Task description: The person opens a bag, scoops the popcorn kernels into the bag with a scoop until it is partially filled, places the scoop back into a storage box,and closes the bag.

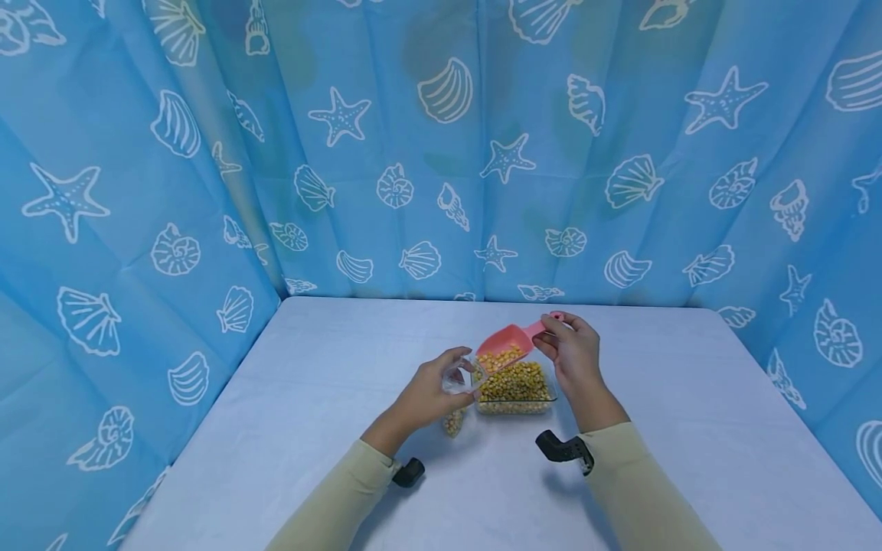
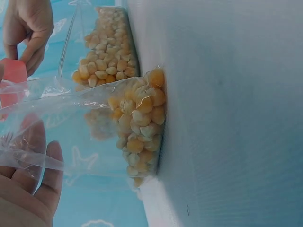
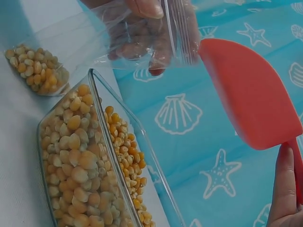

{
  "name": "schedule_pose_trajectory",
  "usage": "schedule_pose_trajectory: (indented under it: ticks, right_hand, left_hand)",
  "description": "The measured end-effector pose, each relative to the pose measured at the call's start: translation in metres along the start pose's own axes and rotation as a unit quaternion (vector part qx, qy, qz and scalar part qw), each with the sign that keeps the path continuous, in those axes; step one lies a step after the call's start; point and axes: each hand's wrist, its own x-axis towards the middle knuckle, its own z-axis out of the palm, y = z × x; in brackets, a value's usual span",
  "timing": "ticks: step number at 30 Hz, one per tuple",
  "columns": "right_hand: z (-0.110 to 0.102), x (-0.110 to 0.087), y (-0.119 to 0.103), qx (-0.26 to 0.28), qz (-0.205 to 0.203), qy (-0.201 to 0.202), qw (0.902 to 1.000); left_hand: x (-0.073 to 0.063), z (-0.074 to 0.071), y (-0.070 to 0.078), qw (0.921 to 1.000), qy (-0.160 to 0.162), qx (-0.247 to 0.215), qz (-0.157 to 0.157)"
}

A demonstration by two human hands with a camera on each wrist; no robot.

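My left hand [image 1: 422, 392] holds a clear zip bag [image 3: 90, 40] by its top, fingers and thumb curled round the mouth. Corn kernels [image 2: 142, 130] fill the bag's bottom, which reaches down to the table. My right hand [image 1: 577, 356] grips the handle of a pink scoop [image 1: 505, 340]. Kernels lie in the scoop, and its tip tilts down right at the bag's mouth. Below the scoop stands a rectangular glass container [image 1: 513, 409], just right of the bag, holding many more kernels [image 3: 78, 161].
A white cloth [image 1: 331, 367] covers the table. Behind it and along both sides hangs a blue curtain [image 1: 413, 207] with white shells and starfish. A black wrist camera [image 1: 561, 448] sits on the right wrist, another [image 1: 409, 473] on the left.
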Motion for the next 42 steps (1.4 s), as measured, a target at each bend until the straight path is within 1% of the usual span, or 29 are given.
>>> schedule_pose_trajectory:
  ticks: [5, 12, 20, 25, 31, 36, 42]
  right_hand:
    - [0.004, -0.002, -0.001, -0.021, -0.014, -0.007, 0.9997]
    - [0.007, -0.003, -0.003, -0.045, -0.025, -0.014, 0.9986]
    - [0.010, -0.008, -0.005, -0.092, -0.064, -0.022, 0.9935]
    - [0.013, -0.013, -0.006, -0.098, -0.077, -0.027, 0.9918]
    - [0.014, -0.014, -0.007, -0.106, -0.085, -0.024, 0.9904]
    - [0.015, -0.014, -0.007, -0.123, -0.099, -0.028, 0.9871]
    - [0.014, -0.016, -0.007, -0.139, -0.107, -0.033, 0.9840]
  left_hand:
    - [0.000, 0.001, -0.001, 1.0000, 0.002, 0.003, 0.001]
    - [0.001, 0.003, -0.004, 0.9999, 0.003, 0.008, -0.009]
    - [-0.001, 0.003, -0.005, 1.0000, 0.001, 0.005, -0.008]
    - [-0.003, 0.003, -0.006, 0.9999, 0.002, 0.009, -0.010]
    - [-0.004, 0.002, -0.006, 1.0000, 0.003, 0.009, 0.001]
    - [-0.003, 0.001, -0.007, 0.9999, 0.005, 0.005, 0.016]
    - [-0.004, 0.001, -0.009, 0.9998, 0.006, 0.009, 0.015]
